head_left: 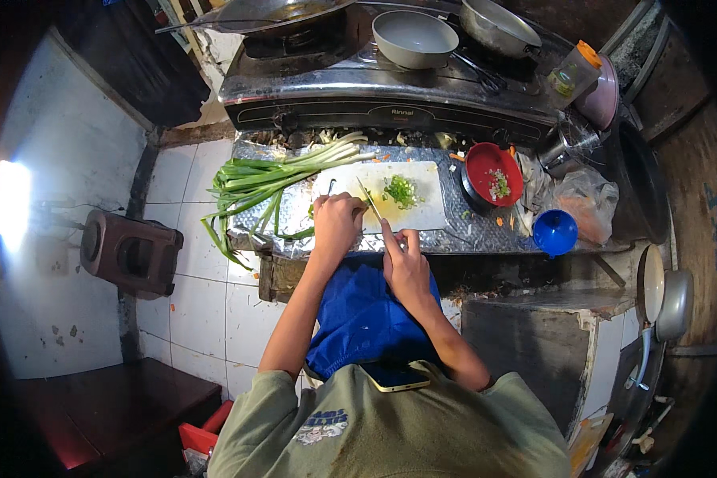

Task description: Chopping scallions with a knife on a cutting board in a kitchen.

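Observation:
My right hand (pixel 404 261) is closed round the handle of a knife (pixel 366 193), its blade slanting up and to the left over a white cutting board (pixel 432 211). Just left of the blade, my left hand (pixel 339 217) presses curled fingers on the board. Green onion shows beside those fingers, mostly hidden under them. To the right of the knife lies a small heap of chopped green onion (pixel 402 191). A bunch of long green onions (pixel 267 175) spreads left of the board, white ends on its upper edge.
A red bowl (pixel 474 159) with chopped bits stands right of the board, near a blue funnel (pixel 555 233) and a plastic bag (pixel 588 203). Beyond is a stove (pixel 327 111) bearing a wok (pixel 251 14), a pale bowl (pixel 416 40) and a pot (pixel 502 28). A phone (pixel 394 377) lies against me.

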{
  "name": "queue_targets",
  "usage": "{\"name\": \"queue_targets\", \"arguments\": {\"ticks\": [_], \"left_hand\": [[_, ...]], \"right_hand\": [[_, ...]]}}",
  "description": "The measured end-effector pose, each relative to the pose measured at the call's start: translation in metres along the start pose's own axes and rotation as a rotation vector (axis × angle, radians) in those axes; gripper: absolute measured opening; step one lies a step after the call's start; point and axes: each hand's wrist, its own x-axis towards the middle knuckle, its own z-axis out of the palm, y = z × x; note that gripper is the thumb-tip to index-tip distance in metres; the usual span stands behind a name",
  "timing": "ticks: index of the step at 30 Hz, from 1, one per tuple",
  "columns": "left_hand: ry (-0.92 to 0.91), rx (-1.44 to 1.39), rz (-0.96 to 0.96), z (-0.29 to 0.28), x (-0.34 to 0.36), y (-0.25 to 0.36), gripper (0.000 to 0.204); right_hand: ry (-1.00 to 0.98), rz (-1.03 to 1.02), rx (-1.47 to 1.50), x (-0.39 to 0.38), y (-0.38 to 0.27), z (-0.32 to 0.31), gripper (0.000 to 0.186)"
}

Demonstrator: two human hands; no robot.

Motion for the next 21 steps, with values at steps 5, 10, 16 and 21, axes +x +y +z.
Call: {"name": "queue_targets", "arguments": {"ticks": [5,10,16,21], "left_hand": [[0.001,-0.005,0.001,-0.001,0.001,0.002,0.009],[-0.013,-0.008,-0.04,0.0,0.0,0.002,0.008],[0.007,-0.005,0.011,0.002,0.002,0.0,0.011],[0.005,-0.07,0.014,0.001,0.002,-0.006,0.01]], "right_hand": [[-0.018,-0.004,-0.025,0.001,0.002,0.002,0.061],[-0.012,-0.021,-0.019,0.001,0.001,0.002,0.06],[-0.113,0.011,-0.067,0.008,-0.006,-0.004,0.063],[-0.17,0.038,-0.201,0.008,-0.022,0.014,0.07]]}}
